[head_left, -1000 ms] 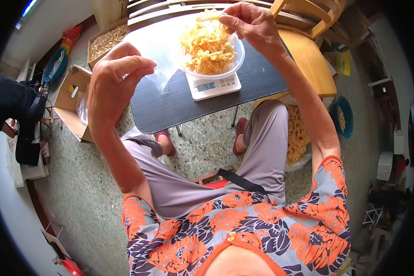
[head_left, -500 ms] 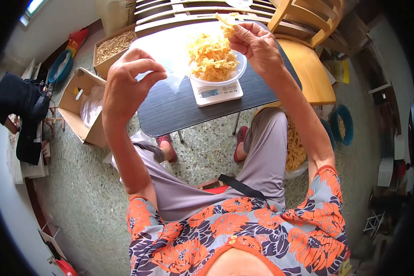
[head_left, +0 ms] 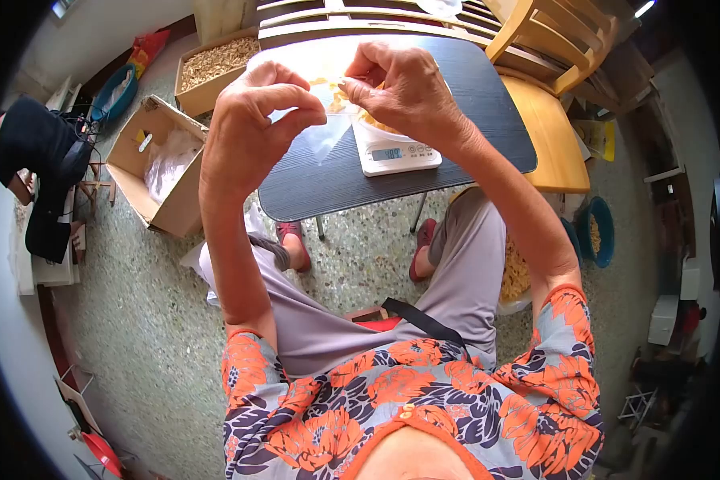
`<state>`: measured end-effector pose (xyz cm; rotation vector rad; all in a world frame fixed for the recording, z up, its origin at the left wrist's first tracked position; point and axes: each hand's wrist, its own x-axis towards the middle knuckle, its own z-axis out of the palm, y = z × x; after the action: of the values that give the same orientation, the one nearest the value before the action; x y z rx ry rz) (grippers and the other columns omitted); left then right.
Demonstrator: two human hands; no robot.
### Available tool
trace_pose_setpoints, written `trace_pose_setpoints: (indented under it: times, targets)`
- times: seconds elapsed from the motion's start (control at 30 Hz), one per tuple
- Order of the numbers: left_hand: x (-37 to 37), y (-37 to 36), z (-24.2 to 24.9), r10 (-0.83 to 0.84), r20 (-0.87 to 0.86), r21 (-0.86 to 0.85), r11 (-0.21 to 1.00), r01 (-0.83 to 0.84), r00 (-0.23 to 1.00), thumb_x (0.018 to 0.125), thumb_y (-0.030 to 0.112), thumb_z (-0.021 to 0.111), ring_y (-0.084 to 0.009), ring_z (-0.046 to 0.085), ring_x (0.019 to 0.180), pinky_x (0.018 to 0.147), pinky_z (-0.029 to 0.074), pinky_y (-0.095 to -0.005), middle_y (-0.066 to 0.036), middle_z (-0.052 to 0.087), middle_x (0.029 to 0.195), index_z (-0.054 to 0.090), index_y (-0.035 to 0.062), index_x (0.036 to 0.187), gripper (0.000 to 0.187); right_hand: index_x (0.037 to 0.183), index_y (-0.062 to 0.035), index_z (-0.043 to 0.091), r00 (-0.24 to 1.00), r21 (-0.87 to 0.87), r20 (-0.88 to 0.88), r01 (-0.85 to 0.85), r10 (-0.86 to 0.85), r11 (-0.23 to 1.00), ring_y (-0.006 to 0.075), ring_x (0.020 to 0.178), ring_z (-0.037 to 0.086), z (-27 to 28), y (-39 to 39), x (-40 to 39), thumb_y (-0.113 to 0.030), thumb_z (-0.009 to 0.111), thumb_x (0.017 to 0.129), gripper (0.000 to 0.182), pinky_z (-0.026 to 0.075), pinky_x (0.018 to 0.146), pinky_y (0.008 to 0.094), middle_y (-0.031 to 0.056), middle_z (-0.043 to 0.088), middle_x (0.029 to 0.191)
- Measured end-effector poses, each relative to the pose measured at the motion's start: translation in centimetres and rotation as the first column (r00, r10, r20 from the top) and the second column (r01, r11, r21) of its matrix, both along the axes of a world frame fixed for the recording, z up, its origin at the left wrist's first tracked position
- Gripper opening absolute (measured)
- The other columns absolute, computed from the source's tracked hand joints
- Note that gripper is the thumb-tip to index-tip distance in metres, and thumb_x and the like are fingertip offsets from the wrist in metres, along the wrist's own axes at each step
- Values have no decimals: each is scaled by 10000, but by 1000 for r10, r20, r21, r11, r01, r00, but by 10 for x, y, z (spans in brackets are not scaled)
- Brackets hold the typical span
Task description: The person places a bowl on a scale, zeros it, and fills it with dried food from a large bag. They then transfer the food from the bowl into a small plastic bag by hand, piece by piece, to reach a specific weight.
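My left hand point(head_left: 260, 112) is closed in a pinch on a clear plastic bag point(head_left: 328, 140), which hangs thin and see-through above the table. Close beside it, my right hand point(head_left: 396, 92) is closed too, fingertips at the bag's upper part, with yellow dried strips point(head_left: 330, 92) right by them. Whether those strips are inside the bag is hard to tell. Below my right hand a clear plastic bowl of the same strips point(head_left: 380, 123) stands on a white digital kitchen scale point(head_left: 398, 158) with a lit display. The hand hides most of the bowl.
The scale stands on a dark folding table point(head_left: 312, 196). A wooden chair point(head_left: 548, 132) is at its right. On the left are an open cardboard box point(head_left: 176, 212) with plastic bags and a box of dried pieces point(head_left: 216, 68). Blue tubs point(head_left: 596, 232) stand on the floor at right.
My right hand has moved left and down from above the bowl to the bag, bringing dried strips along. My left hand keeps its pinch. The whole view has shifted slightly.
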<state>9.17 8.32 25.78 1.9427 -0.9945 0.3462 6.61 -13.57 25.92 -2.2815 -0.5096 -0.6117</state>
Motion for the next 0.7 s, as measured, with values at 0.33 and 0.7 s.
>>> trace_pose_setpoints:
  times: [0.33, 0.7]
  targets:
    - [-5, -3, -2, -73, 74, -16, 997, 75, 995, 731, 32, 835, -210, 671, 849, 763, 530, -329, -78, 680, 912, 783, 45, 880, 159, 866, -82, 693, 971, -382, -91, -239, 221, 893, 306, 755, 671, 21, -1, 15, -180, 694, 894, 102, 536, 716, 397, 134, 657, 767]
    - [-25, -3, -11, 38, 41, -138, 990, -32, 998, 767, 29, 826, -164, 667, 854, 752, 528, -293, -63, 679, 946, 780, 26, 921, 161, 1226, -105, 656, 848, -264, -429, -448, 311, 855, 264, 1033, 671, 2, -1, 11, -214, 607, 1009, 247, 522, 895, 386, 150, 701, 1058]
